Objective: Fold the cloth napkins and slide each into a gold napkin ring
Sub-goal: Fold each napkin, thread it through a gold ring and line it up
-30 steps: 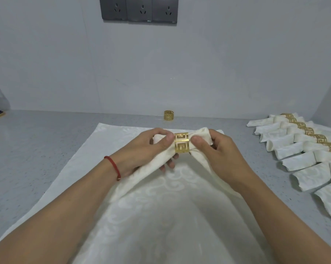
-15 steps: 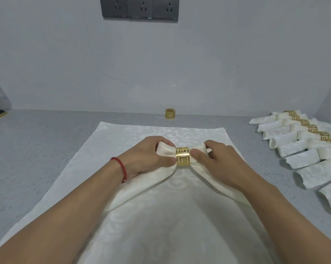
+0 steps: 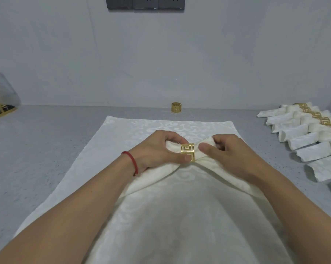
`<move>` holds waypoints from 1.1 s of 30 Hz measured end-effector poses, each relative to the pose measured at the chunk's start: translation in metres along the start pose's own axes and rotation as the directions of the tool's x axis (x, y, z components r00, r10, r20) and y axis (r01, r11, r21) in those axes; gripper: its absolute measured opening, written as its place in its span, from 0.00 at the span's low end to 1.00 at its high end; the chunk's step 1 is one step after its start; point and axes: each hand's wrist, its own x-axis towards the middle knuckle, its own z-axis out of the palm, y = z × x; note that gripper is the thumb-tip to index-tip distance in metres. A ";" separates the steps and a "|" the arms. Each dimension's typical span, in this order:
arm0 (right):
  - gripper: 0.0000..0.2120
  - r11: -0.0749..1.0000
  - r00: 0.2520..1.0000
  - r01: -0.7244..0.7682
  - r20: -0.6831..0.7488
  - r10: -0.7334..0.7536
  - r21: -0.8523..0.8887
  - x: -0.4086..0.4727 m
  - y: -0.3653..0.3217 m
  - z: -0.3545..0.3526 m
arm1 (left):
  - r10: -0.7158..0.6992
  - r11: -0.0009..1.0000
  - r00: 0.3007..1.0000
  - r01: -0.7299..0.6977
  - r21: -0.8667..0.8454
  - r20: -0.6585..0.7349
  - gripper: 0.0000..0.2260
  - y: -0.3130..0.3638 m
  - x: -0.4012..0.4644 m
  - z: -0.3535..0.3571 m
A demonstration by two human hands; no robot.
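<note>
Folded napkin: soft, limp cream damask lying on a flat cloth on the counter; likely bunches, so best held beside the ring. Left hand grips napkin and gold ring; right hand pinches the napkin end. Ring: rigid, slick, fretwork. Far: spare ring, finished napkins.

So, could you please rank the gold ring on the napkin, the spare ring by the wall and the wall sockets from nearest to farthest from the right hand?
1. Gold ring on the napkin: beside the right hand.
2. Spare ring: by the wall.
3. Wall sockets: high above.
</note>
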 end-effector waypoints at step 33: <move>0.16 0.967 0.977 -0.179 -0.084 0.197 0.179 -0.109 0.015 -0.159 | -0.094 0.951 0.991 0.118 -0.284 0.098 0.08 0.130 0.002 0.104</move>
